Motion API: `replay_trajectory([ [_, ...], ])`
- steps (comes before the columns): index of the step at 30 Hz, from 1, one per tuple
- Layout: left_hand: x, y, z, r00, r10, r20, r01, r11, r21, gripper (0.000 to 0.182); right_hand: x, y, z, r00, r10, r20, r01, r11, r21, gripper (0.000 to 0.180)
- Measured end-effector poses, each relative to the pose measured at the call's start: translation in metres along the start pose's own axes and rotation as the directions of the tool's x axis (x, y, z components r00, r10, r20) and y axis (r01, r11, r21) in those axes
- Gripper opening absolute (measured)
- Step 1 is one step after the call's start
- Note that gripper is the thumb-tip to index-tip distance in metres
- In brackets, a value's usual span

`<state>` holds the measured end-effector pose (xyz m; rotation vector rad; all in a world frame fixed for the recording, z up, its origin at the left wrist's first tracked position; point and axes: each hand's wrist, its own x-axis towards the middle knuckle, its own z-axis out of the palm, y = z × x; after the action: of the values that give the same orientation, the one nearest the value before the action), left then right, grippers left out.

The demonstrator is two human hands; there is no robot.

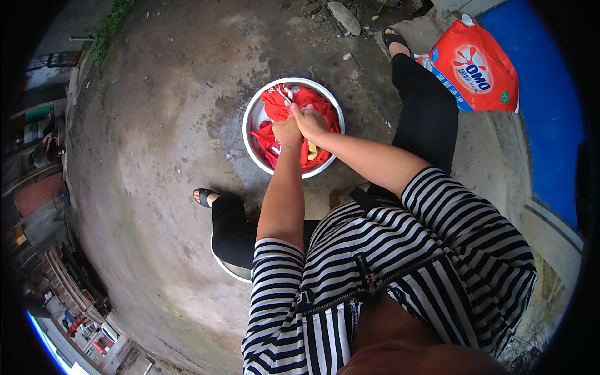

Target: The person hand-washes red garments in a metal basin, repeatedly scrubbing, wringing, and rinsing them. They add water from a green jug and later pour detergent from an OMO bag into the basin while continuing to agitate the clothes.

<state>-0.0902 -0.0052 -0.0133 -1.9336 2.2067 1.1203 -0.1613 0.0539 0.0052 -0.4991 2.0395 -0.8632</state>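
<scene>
A round metal basin stands on the ground in front of me, holding wet red garments with white drawstrings and a yellow patch of cloth. My left hand is closed in a fist on the red cloth near the basin's middle. Pressed against it, my right hand grips the cloth too, its thumb pointing up beside the white cord. The fingertips of both hands are hidden in the fabric.
A red OMO detergent pouch lies at the right by a blue door panel. Another white-rimmed basin is partly hidden behind my left leg. Rubble lies at the top. My sandalled feet are on either side of the basin.
</scene>
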Motion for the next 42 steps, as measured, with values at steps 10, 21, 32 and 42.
replay_trajectory([
  [10, -0.024, 0.029, -0.004, 0.965, -0.227, 0.132, 0.228, 0.474, -0.851, 0.019, 0.021, 0.021, 0.010, 0.978, -0.075, -0.197, 0.094, 0.992, 0.088, 0.057],
  [21, -0.001, 0.003, 0.022, 0.995, -0.050, 0.086, 0.090, 0.828, -0.553, 0.019, 0.016, 0.071, -0.046, 0.890, 0.177, 0.421, -0.374, 0.812, 0.448, 0.069],
  [32, 0.047, 0.095, -0.262, 0.931, 0.266, -0.249, -0.360, 0.575, -0.734, 0.022, -0.001, 0.040, -0.062, 0.928, 0.030, 0.371, -0.169, 0.921, 0.351, 0.050],
  [42, -0.130, -0.248, -0.457, 0.732, -0.172, -0.660, -0.373, 0.709, -0.599, 0.023, -0.005, 0.033, -0.053, 0.935, 0.021, 0.354, -0.054, 0.995, 0.083, 0.038],
])
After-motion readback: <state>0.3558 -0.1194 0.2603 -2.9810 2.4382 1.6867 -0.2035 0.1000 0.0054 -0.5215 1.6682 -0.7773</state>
